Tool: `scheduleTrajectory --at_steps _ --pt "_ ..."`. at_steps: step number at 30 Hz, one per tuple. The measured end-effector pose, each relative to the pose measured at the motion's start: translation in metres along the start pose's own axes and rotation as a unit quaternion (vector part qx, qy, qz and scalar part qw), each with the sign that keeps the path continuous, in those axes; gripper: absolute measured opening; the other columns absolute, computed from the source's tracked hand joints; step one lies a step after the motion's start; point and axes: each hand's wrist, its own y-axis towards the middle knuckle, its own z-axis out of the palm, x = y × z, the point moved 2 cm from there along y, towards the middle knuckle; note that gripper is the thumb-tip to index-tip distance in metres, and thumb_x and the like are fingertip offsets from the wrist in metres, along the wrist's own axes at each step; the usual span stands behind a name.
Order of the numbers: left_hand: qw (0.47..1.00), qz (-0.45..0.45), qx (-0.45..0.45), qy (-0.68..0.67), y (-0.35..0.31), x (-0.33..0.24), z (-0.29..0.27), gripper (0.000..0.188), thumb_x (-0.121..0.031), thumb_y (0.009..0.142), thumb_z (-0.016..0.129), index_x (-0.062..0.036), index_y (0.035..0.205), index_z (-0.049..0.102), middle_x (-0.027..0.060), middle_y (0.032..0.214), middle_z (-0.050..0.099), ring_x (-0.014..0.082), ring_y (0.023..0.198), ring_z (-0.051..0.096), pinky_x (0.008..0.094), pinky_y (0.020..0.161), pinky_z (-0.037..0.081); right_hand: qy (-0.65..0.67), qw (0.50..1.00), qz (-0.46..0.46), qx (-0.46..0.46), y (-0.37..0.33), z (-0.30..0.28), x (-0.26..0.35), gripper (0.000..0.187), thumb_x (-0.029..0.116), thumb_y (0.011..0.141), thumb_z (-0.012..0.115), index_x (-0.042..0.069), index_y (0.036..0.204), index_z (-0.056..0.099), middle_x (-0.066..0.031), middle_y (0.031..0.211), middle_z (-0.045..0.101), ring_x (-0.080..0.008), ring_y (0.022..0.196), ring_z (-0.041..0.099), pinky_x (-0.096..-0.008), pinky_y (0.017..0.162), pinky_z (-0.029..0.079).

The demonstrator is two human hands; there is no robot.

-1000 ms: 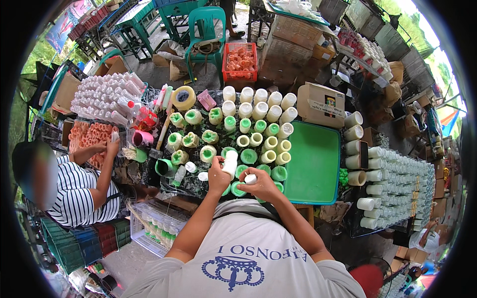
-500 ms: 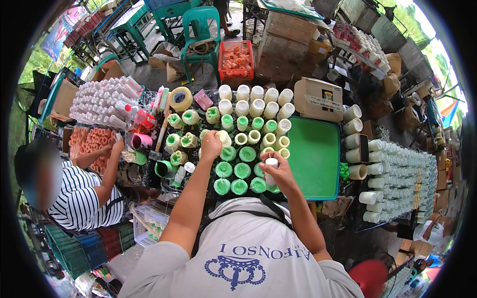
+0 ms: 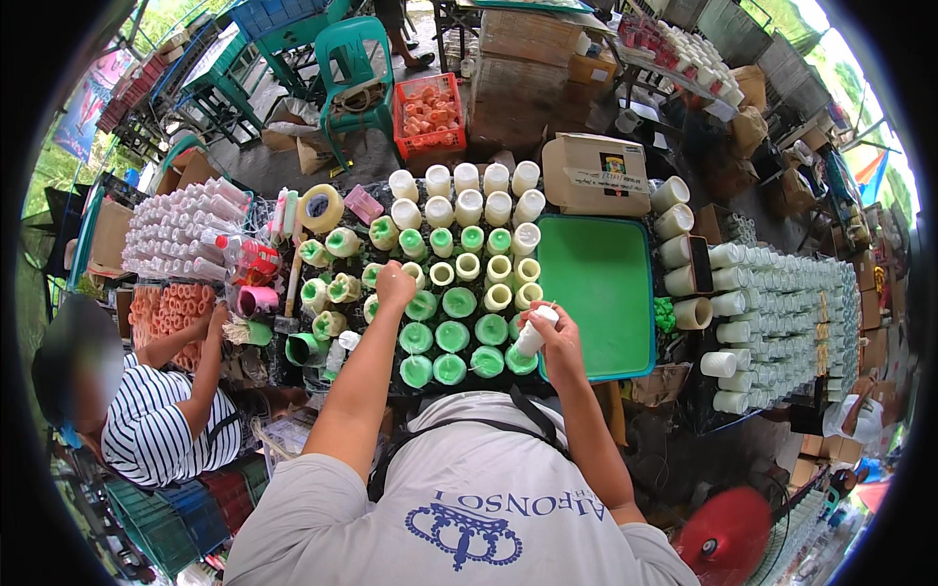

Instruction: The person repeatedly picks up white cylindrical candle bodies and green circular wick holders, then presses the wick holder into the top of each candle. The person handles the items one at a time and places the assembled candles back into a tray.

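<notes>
My right hand grips a white pillar candle, tilted, with a thin wick at its top. Beneath it stand cylindrical molds filled with green wax. My left hand is closed at the left end of a row of hollow cream cylinders. Its fingers are against a pale cream cylinder, partly hidden by the hand. Taller white cylinders stand in rows behind. Left of my left hand are pale cylinders with green, uneven tops.
A green tray lies right of the molds, a cardboard box behind it. Many white cylinders fill the right-hand table. A tape roll sits back left. At left, a co-worker in stripes handles items beside orange pieces.
The whole view has shifted left. The candle in my right hand has tilted over and moved a little right relative to the molds. My left hand stays by the cream cylinder, which appears lower.
</notes>
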Motion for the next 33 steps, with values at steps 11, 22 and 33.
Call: scheduleTrajectory --at_steps 11,22,33 --pt "0.927 0.110 0.242 -0.265 -0.128 -0.117 -0.078 0.065 -0.033 0.097 0.075 -0.0011 0.147 0.049 0.0169 0.140 0.060 0.0221 0.118 0.065 0.0379 0.094 0.054 -0.031 0.998 -0.018 0.048 0.023 -0.002 0.021 0.029 0.021 0.102 0.069 0.001 0.122 0.065 -0.0082 0.106 0.073 -0.0136 0.093 0.068 -0.0282 0.083 0.053" --pt "0.790 0.021 0.236 -0.565 -0.215 -0.111 -0.056 0.058 -0.027 0.102 0.069 -0.0036 0.149 0.042 0.0077 0.121 0.065 0.0147 0.100 0.066 0.0321 0.085 0.058 -0.134 0.934 0.087 0.318 0.017 0.047 0.025 0.048 0.032 0.112 0.051 -0.005 0.142 0.057 -0.0146 0.136 0.061 -0.0219 0.129 0.055 -0.0348 0.112 0.041" --pt "0.520 -0.083 0.221 -0.821 -0.261 -0.064 -0.060 0.053 -0.047 0.113 0.035 -0.0061 0.143 0.051 0.0076 0.111 0.068 0.0216 0.087 0.069 0.0409 0.077 0.059 -0.238 0.855 0.074 0.455 0.015 0.078 0.018 0.034 0.021 0.110 0.056 -0.005 0.130 0.062 -0.0104 0.118 0.069 -0.0162 0.109 0.063 -0.0320 0.098 0.049"
